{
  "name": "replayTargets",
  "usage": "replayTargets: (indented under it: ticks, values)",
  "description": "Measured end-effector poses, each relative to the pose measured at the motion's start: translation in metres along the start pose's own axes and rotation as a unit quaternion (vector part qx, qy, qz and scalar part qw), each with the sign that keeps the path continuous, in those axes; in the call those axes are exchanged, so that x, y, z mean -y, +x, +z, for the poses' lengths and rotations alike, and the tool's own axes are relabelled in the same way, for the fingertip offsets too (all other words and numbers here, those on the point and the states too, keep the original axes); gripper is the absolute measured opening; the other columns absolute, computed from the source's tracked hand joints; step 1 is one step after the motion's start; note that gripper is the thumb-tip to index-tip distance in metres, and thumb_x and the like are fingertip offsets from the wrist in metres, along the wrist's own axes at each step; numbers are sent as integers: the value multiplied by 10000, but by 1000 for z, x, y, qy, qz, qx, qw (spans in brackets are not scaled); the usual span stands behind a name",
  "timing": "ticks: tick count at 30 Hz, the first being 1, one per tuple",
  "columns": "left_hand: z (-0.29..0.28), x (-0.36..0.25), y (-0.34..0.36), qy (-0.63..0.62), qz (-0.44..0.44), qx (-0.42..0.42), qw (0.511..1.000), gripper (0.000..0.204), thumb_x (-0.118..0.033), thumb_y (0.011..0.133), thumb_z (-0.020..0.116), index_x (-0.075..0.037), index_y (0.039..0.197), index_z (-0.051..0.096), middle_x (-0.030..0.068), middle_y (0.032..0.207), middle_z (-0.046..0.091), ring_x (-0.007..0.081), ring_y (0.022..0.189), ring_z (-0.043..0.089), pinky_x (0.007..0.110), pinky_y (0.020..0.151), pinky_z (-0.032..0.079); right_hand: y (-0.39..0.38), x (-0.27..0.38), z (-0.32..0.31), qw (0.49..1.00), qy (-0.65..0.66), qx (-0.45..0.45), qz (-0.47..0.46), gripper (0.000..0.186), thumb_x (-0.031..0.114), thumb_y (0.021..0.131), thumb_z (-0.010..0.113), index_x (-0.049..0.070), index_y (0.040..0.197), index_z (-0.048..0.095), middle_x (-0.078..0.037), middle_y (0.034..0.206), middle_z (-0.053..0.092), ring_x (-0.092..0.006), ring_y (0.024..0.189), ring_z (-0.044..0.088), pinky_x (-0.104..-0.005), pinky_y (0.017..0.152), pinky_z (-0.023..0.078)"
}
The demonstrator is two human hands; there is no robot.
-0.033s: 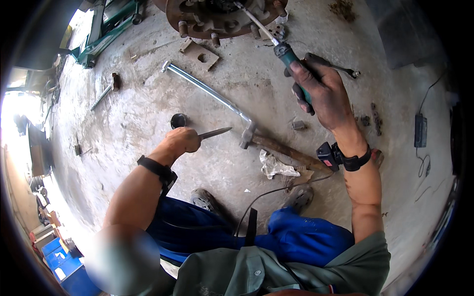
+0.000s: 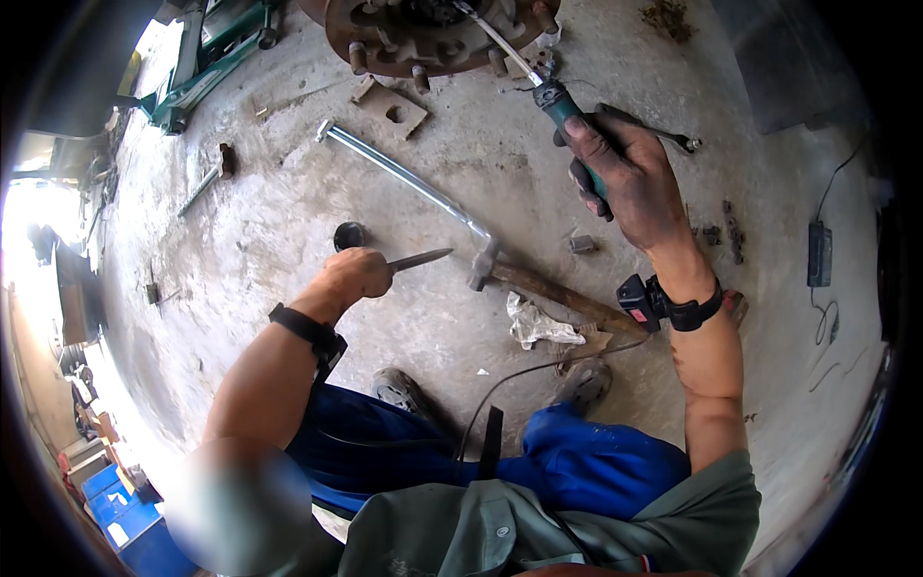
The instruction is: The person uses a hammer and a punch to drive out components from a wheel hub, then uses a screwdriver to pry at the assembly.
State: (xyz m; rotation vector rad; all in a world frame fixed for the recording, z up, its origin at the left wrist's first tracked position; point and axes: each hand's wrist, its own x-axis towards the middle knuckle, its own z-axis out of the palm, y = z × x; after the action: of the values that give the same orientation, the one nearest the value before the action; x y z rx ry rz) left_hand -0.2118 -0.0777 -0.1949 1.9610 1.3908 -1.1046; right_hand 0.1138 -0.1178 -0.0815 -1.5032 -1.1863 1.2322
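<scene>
My right hand [image 2: 630, 178], its fingers darkened with grime, is closed round the green handle of a screwdriver [image 2: 562, 111]. The metal shaft slants up to the middle of a rusty wheel hub [image 2: 433, 43] with studs around its rim; the tip is hard to make out against the dark centre. My left hand [image 2: 361, 274] is closed on a dark, tapered, chisel-like metal tool [image 2: 421, 260], which points right. Just beyond that hand lies a black round cup-shaped part [image 2: 349, 235]. The tapered tool's back end is hidden in my fist.
A hammer [image 2: 558, 293] and a long chrome bar [image 2: 399, 175] lie on the concrete floor. Nearby are a holed plate [image 2: 389, 108], crumpled wrapping [image 2: 538, 325] and a ratchet-like tool [image 2: 681, 141]. A green jack frame [image 2: 207, 72] stands far left. A cable runs by my feet.
</scene>
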Motion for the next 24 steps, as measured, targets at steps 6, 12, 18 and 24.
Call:
replayTargets:
  ticks: [6,12,18,24]
  values:
    - [0,-1,-3,-9,-6,-5,1000,542,-473,991,451,-5,936,719,205,962,697,395,947,658,443,813,525,5,-2,6,997,72,16,34,391,409,967,604,20,926,623,9,634,497,-67,496,445,-225,433,330]
    - [12,5,8,-7,-15,0,1000,528,-458,992,451,-5,946,718,200,960,700,391,950,660,437,811,526,8,-7,14,1000,23,4,-1,421,442,959,609,24,922,632,-4,626,496,-96,538,434,-264,484,366]
    - [0,-3,1,9,-52,34,998,366,-350,956,480,-93,1086,705,126,1063,706,331,1046,657,397,855,532,28,-6,-21,917,-335,-116,-182,399,450,916,655,70,1034,680,-107,639,613,-214,564,586,-333,553,479]
    - [-11,-7,-12,-2,-37,51,998,346,-314,937,489,-114,1112,712,110,1115,702,320,1093,646,377,887,529,33,-7,-35,930,-308,-95,-176,412,464,915,656,69,1029,692,-90,605,577,-166,555,544,-325,558,468]
